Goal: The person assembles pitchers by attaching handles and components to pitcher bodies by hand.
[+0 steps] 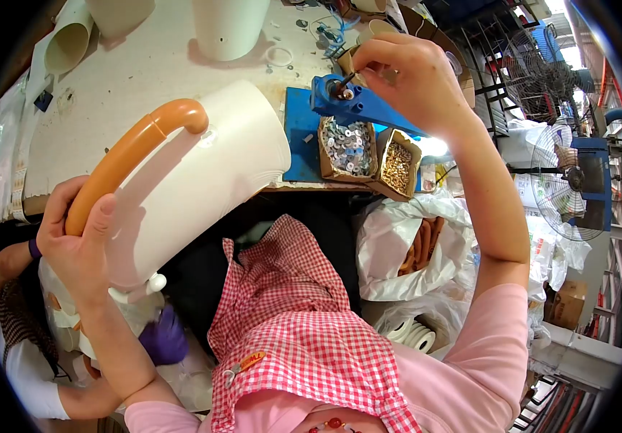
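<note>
My left hand [76, 231] is wrapped around the orange-brown curved handle [134, 148] of a white plastic jug [210, 180]. The jug lies tilted across the table's front edge, a small white knob [155, 282] at its lower end. My right hand [415, 76] is raised over a blue metal fixture [368, 105], thumb and fingers pinched at the top of a thin dark rod [344, 83]. The rod slants down to the fixture's end; its exact kind does not show. Just below are a cardboard box of grey washers [348, 148] and one of small brass-coloured fasteners [396, 164].
White containers [230, 25] stand at the table's far side. To my right, an open plastic bag [379, 267] holds brown handles [420, 245], with white rings [415, 335] below. Fans [567, 177] stand farther right. At lower left is another person's purple-gloved hand [164, 338].
</note>
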Available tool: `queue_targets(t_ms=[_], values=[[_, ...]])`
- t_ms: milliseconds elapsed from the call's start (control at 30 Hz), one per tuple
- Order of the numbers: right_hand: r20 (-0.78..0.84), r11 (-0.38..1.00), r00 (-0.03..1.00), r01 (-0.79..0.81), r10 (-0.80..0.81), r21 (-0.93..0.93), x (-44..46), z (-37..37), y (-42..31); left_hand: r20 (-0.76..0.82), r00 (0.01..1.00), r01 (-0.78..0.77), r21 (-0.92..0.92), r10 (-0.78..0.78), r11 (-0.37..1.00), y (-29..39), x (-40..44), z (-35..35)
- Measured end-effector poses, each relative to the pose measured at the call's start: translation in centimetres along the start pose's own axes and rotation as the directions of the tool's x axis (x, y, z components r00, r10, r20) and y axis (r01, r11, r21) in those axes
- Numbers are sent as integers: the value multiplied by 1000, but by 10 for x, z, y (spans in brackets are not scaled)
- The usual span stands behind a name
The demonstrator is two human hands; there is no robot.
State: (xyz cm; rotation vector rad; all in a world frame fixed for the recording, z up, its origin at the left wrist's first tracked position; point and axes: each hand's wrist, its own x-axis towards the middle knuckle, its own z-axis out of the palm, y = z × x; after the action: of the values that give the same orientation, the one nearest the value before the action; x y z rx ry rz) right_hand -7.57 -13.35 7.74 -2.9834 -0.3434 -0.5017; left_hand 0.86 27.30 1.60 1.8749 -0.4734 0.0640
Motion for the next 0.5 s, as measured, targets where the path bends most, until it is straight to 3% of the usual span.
queue_targets(t_ms=[200,467,500], values=[[53,991,997,-54,48,121,4,-4,-2,40,999,-17,-45,19,999,2,1,6],[153,983,984,114,-93,-141,12,-9,-8,49,999,-25,27,24,999,2,3,15],[123,998,991,44,-48,39,14,-15,-15,35,999,-10,20,10,1000,1,3,14]])
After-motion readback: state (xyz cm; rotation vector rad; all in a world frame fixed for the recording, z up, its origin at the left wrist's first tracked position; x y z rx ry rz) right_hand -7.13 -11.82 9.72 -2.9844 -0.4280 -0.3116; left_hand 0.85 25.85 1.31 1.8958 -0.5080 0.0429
